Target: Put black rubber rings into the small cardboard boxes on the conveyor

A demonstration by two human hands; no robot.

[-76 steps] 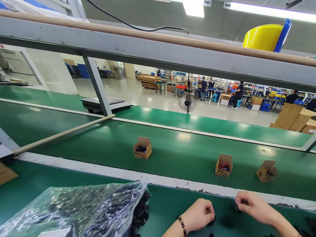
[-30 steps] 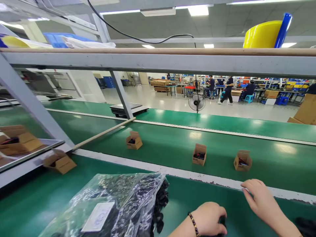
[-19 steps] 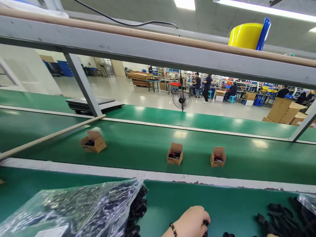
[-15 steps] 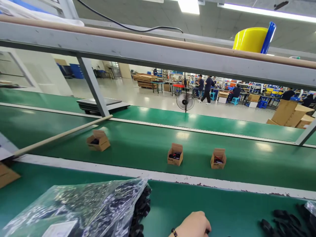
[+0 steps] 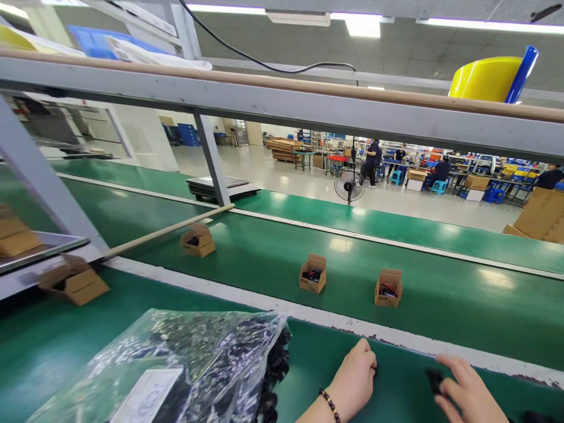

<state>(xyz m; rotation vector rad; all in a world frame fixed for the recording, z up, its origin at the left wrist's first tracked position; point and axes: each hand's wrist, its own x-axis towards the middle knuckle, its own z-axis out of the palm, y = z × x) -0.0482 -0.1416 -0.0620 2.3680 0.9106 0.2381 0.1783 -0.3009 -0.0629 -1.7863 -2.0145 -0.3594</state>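
Note:
My left hand (image 5: 355,379), with a bead bracelet at the wrist, rests on the green bench near the bottom edge; its fingers are curled over a small dark part I can barely see. My right hand (image 5: 467,391) lies just to its right, fingers closed on a small black part (image 5: 435,380). A clear plastic bag (image 5: 189,364) full of black parts lies to the left of my hands, its mouth open towards them. On the moving green belt (image 5: 264,258) beyond the white strip stand three small open cardboard boxes (image 5: 313,274) (image 5: 388,288) (image 5: 198,240) with dark items inside.
An open cardboard box (image 5: 74,282) sits at the left by a metal tray (image 5: 39,249). A wooden rod (image 5: 167,231) slants across the belt. A grey frame bar (image 5: 282,108) crosses overhead, with a yellow tape roll (image 5: 487,79) on it. Other workers sit far behind.
The boxes on the belt have travelled leftward. My right hand, out of view half a second ago, is back at the bottom right holding a black part. My left hand has moved up slightly.

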